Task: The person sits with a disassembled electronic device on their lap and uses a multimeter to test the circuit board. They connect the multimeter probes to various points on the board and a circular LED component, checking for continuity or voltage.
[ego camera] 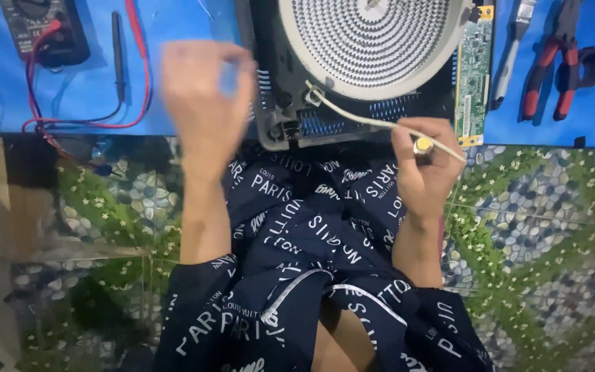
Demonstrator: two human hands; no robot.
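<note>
Right hand (425, 165) closed around a small metal-tipped part on a pale sleeved wire (359, 118) that runs up to the round heating coil (373, 41) in the opened dark cooker housing (277, 103). Left hand (204, 96) raised, blurred, fingers curled, holding nothing I can make out. Green circuit board (473, 76) stands at the housing's right edge. Blue counter (91, 96): multimeter (43, 31) with red and black leads far left, red-handled pliers (552, 69) far right.
</note>
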